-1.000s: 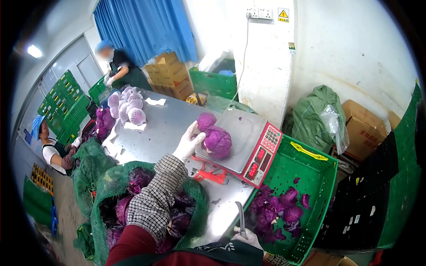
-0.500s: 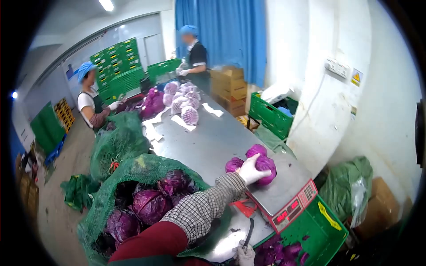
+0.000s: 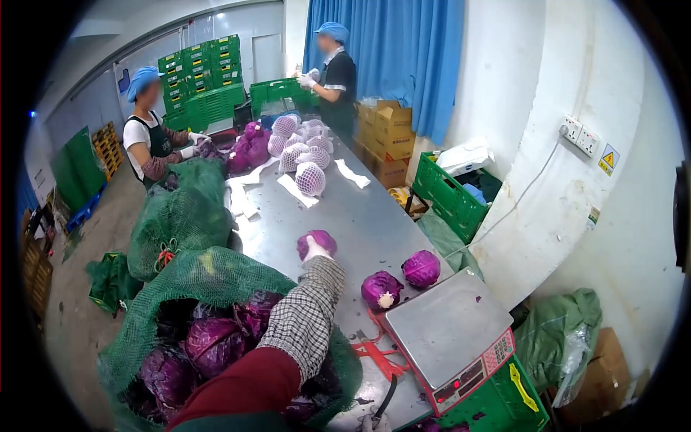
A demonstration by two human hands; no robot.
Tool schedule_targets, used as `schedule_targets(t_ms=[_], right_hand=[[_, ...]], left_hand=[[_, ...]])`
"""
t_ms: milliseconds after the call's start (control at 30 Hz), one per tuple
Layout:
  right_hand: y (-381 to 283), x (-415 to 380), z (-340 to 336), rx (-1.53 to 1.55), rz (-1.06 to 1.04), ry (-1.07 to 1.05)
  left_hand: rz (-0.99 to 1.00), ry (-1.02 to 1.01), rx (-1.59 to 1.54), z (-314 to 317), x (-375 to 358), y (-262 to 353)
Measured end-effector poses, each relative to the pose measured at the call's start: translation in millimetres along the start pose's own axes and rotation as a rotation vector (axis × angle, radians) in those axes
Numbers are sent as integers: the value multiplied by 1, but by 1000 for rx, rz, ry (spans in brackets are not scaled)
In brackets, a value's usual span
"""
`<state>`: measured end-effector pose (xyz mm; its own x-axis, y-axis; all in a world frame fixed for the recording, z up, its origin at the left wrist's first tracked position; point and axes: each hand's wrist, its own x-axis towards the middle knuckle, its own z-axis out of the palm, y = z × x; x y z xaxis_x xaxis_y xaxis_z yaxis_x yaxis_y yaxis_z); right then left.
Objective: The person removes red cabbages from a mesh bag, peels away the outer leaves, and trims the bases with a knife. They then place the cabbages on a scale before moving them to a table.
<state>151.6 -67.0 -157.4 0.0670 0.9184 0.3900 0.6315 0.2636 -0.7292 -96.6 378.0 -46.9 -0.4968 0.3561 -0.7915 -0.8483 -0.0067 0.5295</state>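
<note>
My left hand (image 3: 314,250), in a white glove and checked sleeve, is closed on a purple cabbage (image 3: 321,239) over the middle of the metal table (image 3: 353,209). At the bottom edge my right hand (image 3: 376,423), partly cut off, grips a knife (image 3: 387,394) with a dark blade. Beside the scale (image 3: 448,327) lie two more cabbages, one (image 3: 381,291) with its pale cut stem showing and one (image 3: 422,269) behind it. The scale's plate is bare. A green mesh sack (image 3: 216,270) of cabbages lies open under my left forearm.
Net-wrapped cabbages (image 3: 310,178) and white net sleeves (image 3: 352,173) lie farther up the table. A second sack (image 3: 180,209) is at the left. One co-worker (image 3: 155,137) stands left, another (image 3: 338,79) at the far end. A green crate (image 3: 497,403) sits below the scale.
My left hand has moved left and away from the scale with a cabbage in its grip. The scale's plate is now uncovered. The view has shifted somewhat.
</note>
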Motion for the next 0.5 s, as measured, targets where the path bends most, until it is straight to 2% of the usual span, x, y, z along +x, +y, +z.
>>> schedule_targets(t_ms=[33,67,100,167,233,267,300,333,367,400,467,500], right_hand=[[-2,-1,0,-59,-54,15],[4,-7,7,142,167,13],[13,-6,7,-98,-116,22],[14,-13,11,201,239,-68],[2,-3,-1,-217,0,-118],[-7,6,-10,-374,-122,-104],[-15,13,-13,-339,-160,-73],[-22,21,-16,-305,-200,-43],[-5,14,-5,-151,-123,-65],[12,7,6,3,-44,-76],[19,1,4,428,377,-157],[-8,17,-9,659,689,-206]], left_hand=[[51,-14,-12,1,4,2],[101,-28,-26,1,5,5],[188,-51,-2,-1,2,8],[401,-96,60,-6,-10,21],[691,-136,147,-5,-29,33],[404,-370,-24,5,-31,42],[267,-523,-123,-18,-110,59],[289,-687,4,-11,-110,68],[252,-792,10,-11,-126,81],[299,-861,-17,-27,-169,91],[406,-1024,26,-61,-233,122],[467,-1117,101,-79,-248,139]])
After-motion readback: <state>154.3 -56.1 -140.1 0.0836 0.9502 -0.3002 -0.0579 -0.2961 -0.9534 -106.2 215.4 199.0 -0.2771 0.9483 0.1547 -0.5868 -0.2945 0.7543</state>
